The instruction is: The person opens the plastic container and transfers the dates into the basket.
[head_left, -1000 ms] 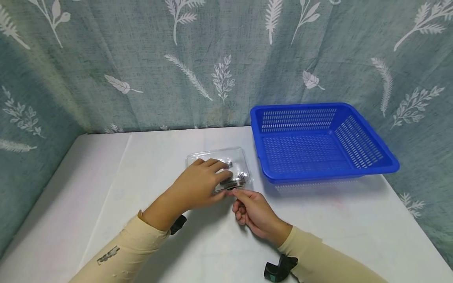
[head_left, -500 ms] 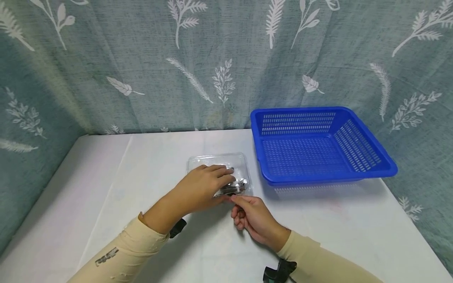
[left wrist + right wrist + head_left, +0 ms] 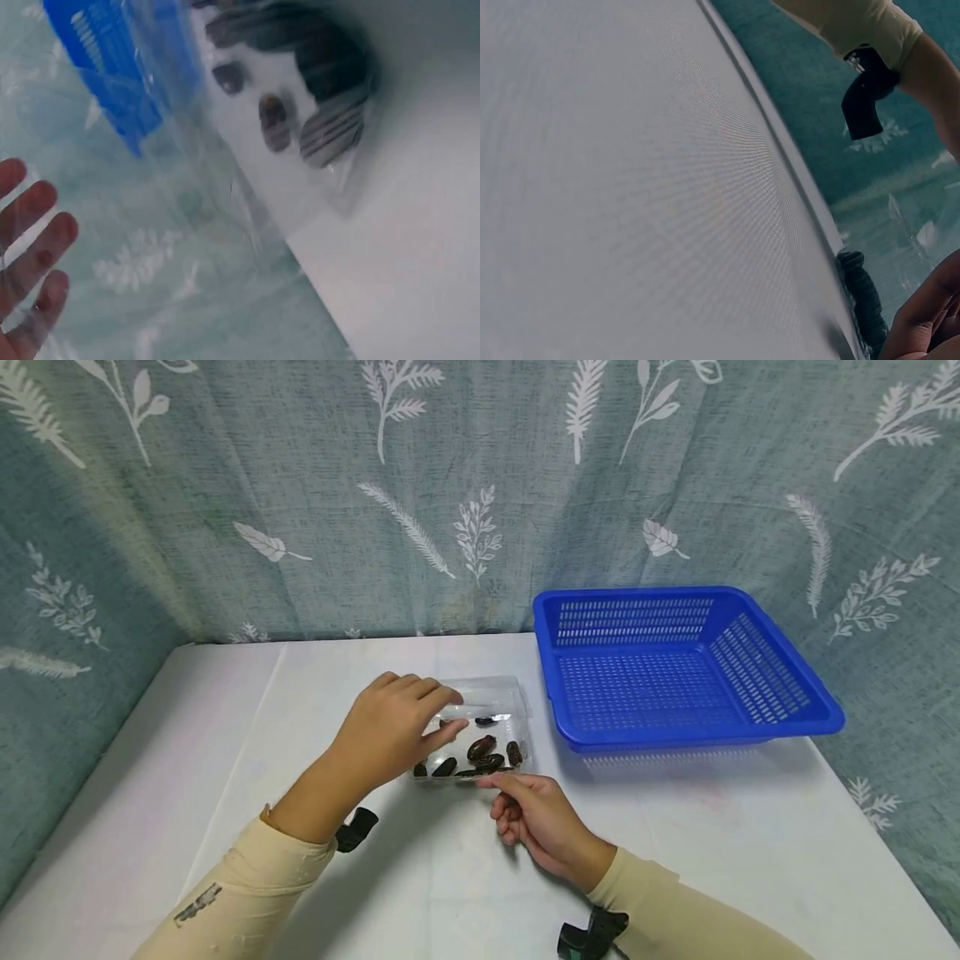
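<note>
A clear plastic clamshell box [image 3: 527, 758] stands on the white table with its clear lid [image 3: 491, 689] raised. Inside lie several dark brown, glossy oval pieces [image 3: 482, 747], some ridged in the left wrist view. My left hand [image 3: 393, 727] is at the lid, thumb apart from the fingers. Through the clear plastic, the left wrist view shows its straight, spread fingers [image 3: 41, 251]. With thumb and index finger my right hand [image 3: 547, 822] pinches the box's front edge; its other fingers are curled. The right wrist view catches only part of that hand, beside dark pieces [image 3: 864, 296].
A blue plastic basket [image 3: 675, 735] stands right of the box, near the table's back right. A green leaf-patterned curtain [image 3: 322, 527] hangs behind the white table [image 3: 660, 827]. Black cameras [image 3: 592, 935] sit on both wrists.
The left hand has moved up and to the left, and the box's lid has come up, exposing the dark pieces. The right hand keeps its pinch at the front edge.
</note>
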### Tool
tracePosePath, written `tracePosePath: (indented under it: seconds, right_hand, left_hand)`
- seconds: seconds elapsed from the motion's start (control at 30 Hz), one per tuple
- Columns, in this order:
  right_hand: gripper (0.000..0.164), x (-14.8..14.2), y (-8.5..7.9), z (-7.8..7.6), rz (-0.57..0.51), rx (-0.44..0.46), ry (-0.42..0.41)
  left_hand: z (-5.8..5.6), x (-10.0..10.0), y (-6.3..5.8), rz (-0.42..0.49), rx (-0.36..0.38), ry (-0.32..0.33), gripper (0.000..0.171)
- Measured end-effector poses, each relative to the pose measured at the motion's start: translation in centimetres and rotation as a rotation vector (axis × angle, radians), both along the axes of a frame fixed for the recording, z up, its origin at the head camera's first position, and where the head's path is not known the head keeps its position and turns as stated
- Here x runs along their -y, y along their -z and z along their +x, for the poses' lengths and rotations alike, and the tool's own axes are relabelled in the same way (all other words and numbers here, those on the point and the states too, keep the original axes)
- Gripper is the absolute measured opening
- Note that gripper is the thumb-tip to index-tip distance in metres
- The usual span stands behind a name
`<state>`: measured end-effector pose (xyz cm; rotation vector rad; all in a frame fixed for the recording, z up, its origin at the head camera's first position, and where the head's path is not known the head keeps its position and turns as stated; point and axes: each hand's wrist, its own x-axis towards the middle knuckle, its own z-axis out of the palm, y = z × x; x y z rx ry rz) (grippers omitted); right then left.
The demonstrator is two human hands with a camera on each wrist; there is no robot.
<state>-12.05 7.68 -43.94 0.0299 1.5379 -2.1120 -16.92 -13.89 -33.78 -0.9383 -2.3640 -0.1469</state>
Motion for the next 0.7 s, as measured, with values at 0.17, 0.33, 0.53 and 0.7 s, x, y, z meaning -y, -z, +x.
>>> tracePosePath:
  seconds: [0.17,0.33,0.53,0.7]
  right_hand:
    - [0.041,-0.1,0.1,0.1,-0.012,0.002,0.003]
    - [0.04,-0.2,0.0,0.3,-0.022,-0.002,-0.016]
    - [0.042,-0.2,0.1,0.7,-0.027,0.0,-0.032]
    - [0.045,0.1,0.2,0.9,-0.039,0.008,-0.054]
  left_hand:
    - [-1.4,1.7,-0.4,0.143,-0.013,-0.062,0.024]
    - [-2.7,3.8,0.2,0.406,0.145,-0.161,0.018]
    - [-3.7,5.7,2.1,0.661,0.59,-0.177,0.045]
    - [-3.6,6.7,3.7,0.744,0.859,-0.124,0.057]
